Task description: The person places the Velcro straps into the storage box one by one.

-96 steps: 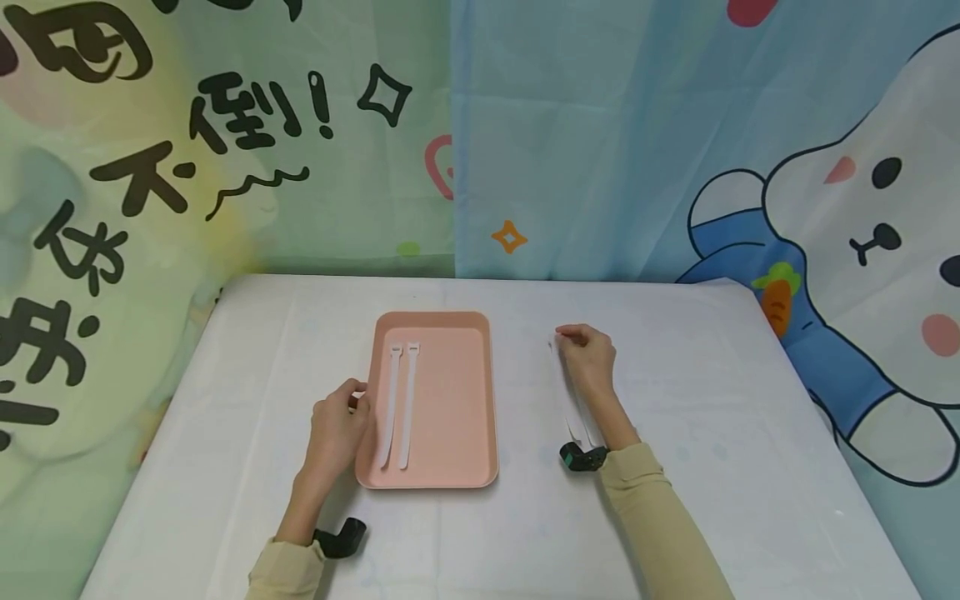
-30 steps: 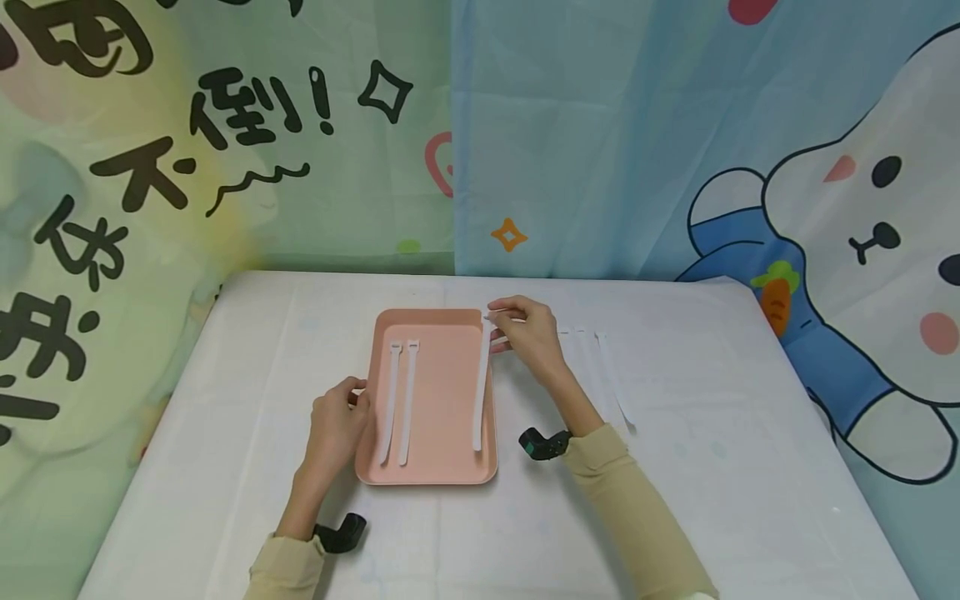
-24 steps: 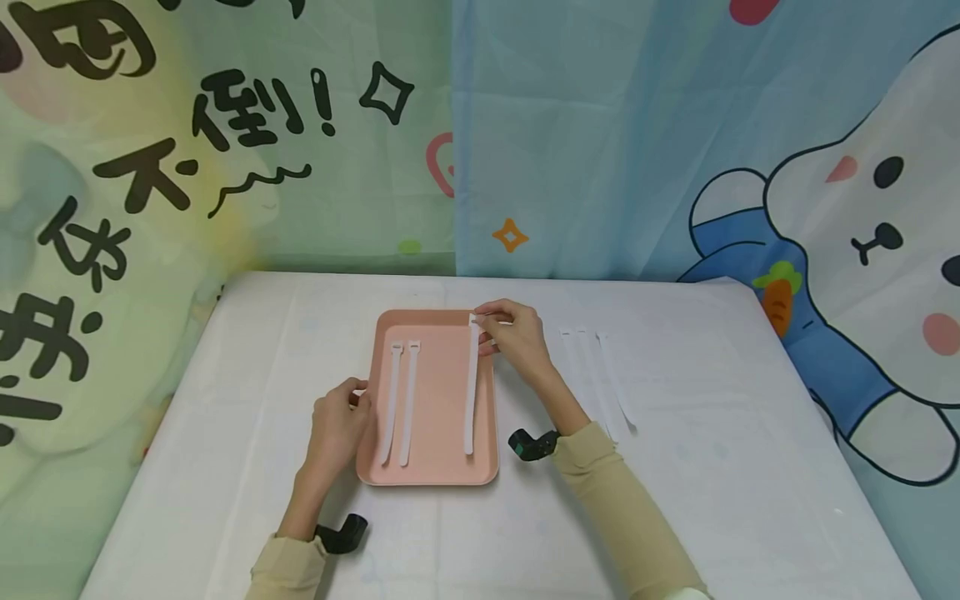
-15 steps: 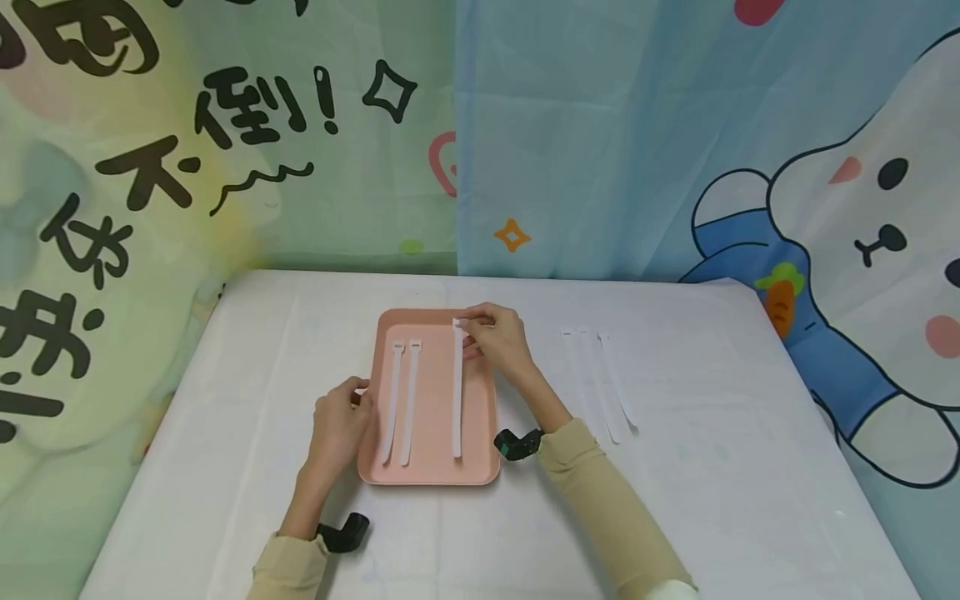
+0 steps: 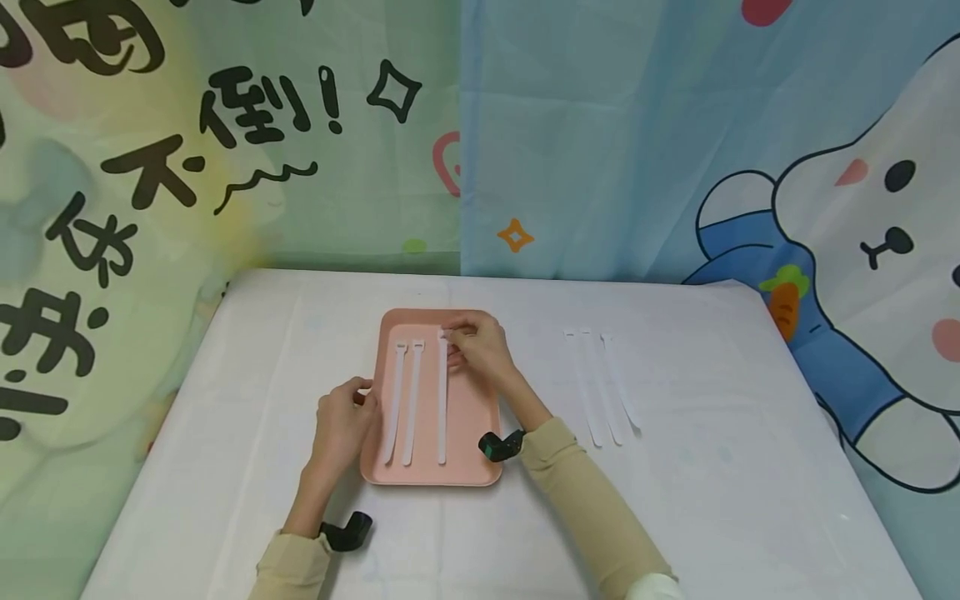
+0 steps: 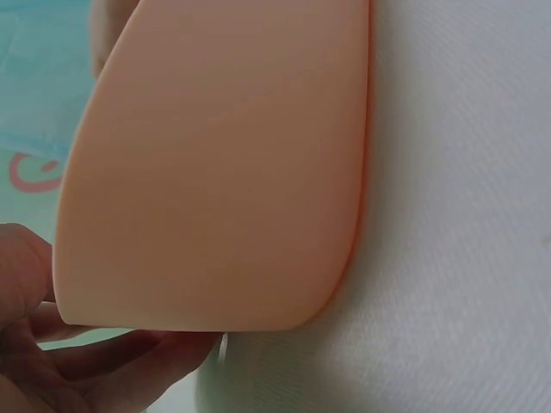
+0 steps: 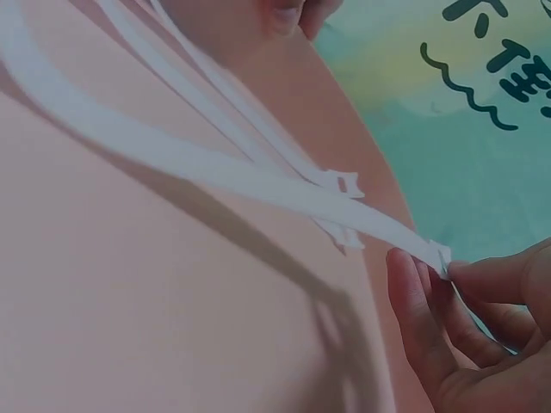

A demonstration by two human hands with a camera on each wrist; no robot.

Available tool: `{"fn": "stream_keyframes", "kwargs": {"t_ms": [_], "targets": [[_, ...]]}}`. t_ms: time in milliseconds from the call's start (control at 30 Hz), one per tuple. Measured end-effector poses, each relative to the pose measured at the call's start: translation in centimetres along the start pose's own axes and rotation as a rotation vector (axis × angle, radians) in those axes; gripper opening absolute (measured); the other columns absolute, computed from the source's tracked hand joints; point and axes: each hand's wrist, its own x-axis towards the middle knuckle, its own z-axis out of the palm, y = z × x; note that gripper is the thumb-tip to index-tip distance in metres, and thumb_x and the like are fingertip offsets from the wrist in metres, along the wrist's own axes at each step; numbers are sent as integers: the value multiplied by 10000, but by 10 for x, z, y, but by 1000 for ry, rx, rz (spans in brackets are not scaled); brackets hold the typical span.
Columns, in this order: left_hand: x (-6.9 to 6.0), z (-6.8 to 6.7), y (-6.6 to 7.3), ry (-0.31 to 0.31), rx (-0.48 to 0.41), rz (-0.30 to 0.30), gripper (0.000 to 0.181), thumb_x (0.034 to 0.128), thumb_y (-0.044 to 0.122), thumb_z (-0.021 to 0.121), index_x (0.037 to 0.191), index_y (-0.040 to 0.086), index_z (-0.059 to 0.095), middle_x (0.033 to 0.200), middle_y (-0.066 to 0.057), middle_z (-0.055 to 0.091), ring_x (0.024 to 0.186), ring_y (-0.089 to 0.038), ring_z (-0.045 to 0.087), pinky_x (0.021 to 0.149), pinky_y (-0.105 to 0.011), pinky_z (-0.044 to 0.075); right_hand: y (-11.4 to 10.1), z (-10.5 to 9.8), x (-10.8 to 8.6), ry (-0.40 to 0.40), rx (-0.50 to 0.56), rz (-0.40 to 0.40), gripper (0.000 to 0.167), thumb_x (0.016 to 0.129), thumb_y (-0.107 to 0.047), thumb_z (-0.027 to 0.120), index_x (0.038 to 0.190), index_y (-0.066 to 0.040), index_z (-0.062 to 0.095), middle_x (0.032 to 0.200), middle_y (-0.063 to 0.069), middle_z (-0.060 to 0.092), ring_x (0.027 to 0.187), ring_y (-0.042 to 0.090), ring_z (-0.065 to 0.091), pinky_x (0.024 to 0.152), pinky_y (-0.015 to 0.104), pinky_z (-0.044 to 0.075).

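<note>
The right hand pinches the top end of a white strap over the pink tray. In the right wrist view the strap casts a shadow on the tray, its end between thumb and fingers of the right hand. Two similar white straps, a left one and a right one, lie side by side in the tray's left part. The left hand grips the tray's left edge; in the left wrist view its fingers are partly behind the tray wall.
Several white straps lie on the white tablecloth right of the tray. Behind the table hangs a printed curtain with a cartoon animal. Each wrist wears a black camera, the left one and the right one.
The right hand went from the straps on the cloth to the tray with one strap, then moved further left across it, closer to the two lying there. The left hand has stayed at the tray edge.
</note>
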Motion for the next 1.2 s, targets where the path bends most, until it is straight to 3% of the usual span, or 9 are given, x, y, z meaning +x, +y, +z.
{"fn": "stream_keyframes", "kwargs": {"t_ms": [467, 800, 1000, 1200], "targets": [[0, 1, 4, -1, -3, 11, 245, 962, 40, 621, 1150, -86, 716, 821, -220, 727, 532, -155, 586, 489, -241, 452, 12, 8, 4, -52, 4, 13, 167, 985, 25, 598, 1101, 68, 710, 896, 227, 711, 735, 372, 714, 649, 420, 622], [2, 3, 3, 3, 4, 9, 236, 960, 45, 621, 1134, -79, 722, 826, -222, 731, 544, -164, 599, 491, -256, 461, 12, 8, 2, -72, -118, 17, 173, 989, 2, 623, 1128, 45, 716, 972, 202, 720, 730, 225, 702, 679, 307, 609], [2, 3, 0, 2, 10, 12, 239, 955, 42, 621, 1132, -85, 720, 831, -229, 733, 553, -173, 611, 492, -264, 470, 10, 8, 1, -66, -191, -11, 207, 989, 22, 590, 1149, 33, 722, 1063, 185, 735, 761, 261, 719, 656, 240, 547], [0, 1, -2, 2, 11, -1, 249, 955, 36, 616, 1149, -86, 715, 859, -245, 734, 563, -179, 618, 497, -268, 475, 2, 5, -3, -60, -188, -32, 222, 983, 33, 581, 1156, 43, 720, 1128, 205, 732, 835, 350, 732, 688, 307, 577]]}}
